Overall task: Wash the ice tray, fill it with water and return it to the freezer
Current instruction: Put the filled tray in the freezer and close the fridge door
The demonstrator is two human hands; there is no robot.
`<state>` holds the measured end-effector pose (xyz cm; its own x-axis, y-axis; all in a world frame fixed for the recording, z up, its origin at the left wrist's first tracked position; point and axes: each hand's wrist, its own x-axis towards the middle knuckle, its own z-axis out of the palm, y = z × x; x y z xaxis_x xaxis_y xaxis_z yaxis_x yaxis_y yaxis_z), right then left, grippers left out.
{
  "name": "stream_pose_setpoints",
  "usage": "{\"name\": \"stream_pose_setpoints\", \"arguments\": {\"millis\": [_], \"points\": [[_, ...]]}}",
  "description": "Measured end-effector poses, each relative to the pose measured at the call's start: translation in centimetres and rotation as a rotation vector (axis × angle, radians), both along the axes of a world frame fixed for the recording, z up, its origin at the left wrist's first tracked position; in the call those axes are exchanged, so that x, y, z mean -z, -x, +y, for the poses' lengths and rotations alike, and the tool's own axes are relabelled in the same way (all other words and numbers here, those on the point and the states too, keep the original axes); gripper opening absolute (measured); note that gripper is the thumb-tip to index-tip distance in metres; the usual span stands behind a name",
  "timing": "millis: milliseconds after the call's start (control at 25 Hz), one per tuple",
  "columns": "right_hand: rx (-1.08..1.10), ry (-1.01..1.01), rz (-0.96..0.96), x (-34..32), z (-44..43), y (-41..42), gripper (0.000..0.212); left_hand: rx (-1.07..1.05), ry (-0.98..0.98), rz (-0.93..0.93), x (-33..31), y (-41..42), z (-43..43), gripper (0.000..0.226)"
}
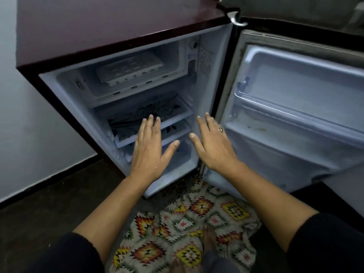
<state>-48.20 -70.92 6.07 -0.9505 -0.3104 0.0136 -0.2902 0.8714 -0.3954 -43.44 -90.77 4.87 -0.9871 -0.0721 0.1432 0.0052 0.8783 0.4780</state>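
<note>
A white ice tray lies in the freezer compartment at the top of a small open fridge. Both my hands are held out flat in front of the fridge, below the freezer and apart from the tray. My left hand hovers before the middle shelves, fingers straight and spread. My right hand, with a ring on one finger, hovers near the fridge's right wall, fingers straight. Neither hand holds anything.
The fridge door stands wide open to the right, with door shelves. Two patterned glass shelves sit under the freezer. A patterned cloth covers my lap and legs over the dark floor. A white wall is at left.
</note>
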Motion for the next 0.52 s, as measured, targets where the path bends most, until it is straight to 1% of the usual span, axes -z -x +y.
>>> {"name": "stream_pose_setpoints", "arguments": {"millis": [160,280,520], "points": [[0.172,0.019,-0.003,-0.2,5.5,-4.6,0.066,0.186,-0.034,-0.008,0.9,-1.5,4.8,0.091],[0.330,0.041,-0.005,-0.6,10.6,-7.5,0.066,0.331,-0.071,-0.007,0.1,-1.4,9.6,0.090],[0.640,0.084,0.059,-2.5,22.4,-12.0,0.064,0.561,-0.053,0.110,-3.7,-0.1,20.4,0.092]]}}
